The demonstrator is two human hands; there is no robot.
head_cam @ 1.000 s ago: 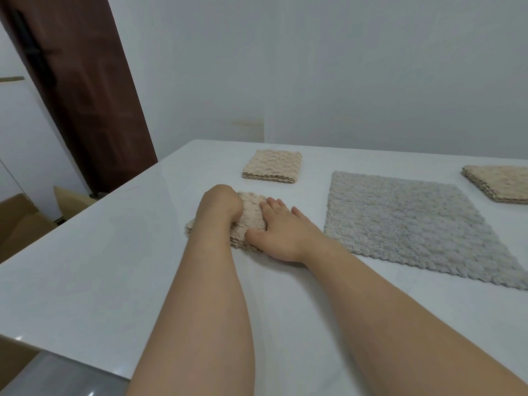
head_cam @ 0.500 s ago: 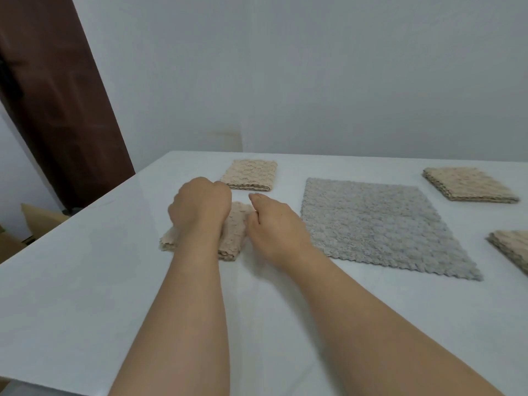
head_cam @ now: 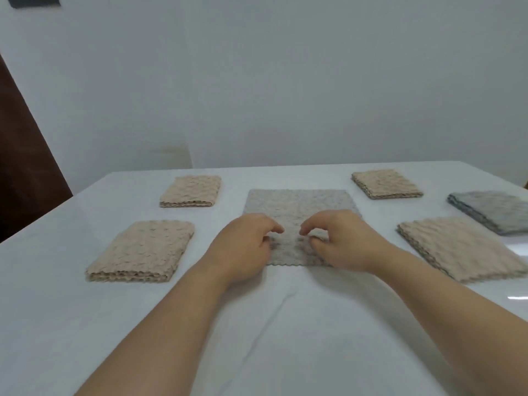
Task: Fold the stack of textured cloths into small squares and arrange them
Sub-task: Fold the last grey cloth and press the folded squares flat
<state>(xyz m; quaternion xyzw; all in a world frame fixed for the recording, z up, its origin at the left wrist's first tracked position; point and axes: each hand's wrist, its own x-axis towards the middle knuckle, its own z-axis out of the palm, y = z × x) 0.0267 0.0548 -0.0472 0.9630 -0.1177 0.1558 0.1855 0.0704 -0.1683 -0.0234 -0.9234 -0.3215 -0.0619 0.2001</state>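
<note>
Count: four folded beige cloths [head_cam: 143, 250], one folded grey stack [head_cam: 491, 210], one flat grey cloth [head_cam: 297, 204] centre frame under curled left hand [head_cam: 243, 247] and right hand [head_cam: 345, 244], grip unclear.

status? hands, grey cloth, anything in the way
Left hand and right hand curled over the near part of the flat grey cloth, grip unclear. Cloth not yet folded. Folded beige cloths lie apart on both sides; nothing in the way.

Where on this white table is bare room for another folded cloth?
Bare: the white table between the forearms, and left of the near-left folded beige cloth. Crowded: the right, with the folded grey cloth beside the near-right folded beige cloth.
</note>
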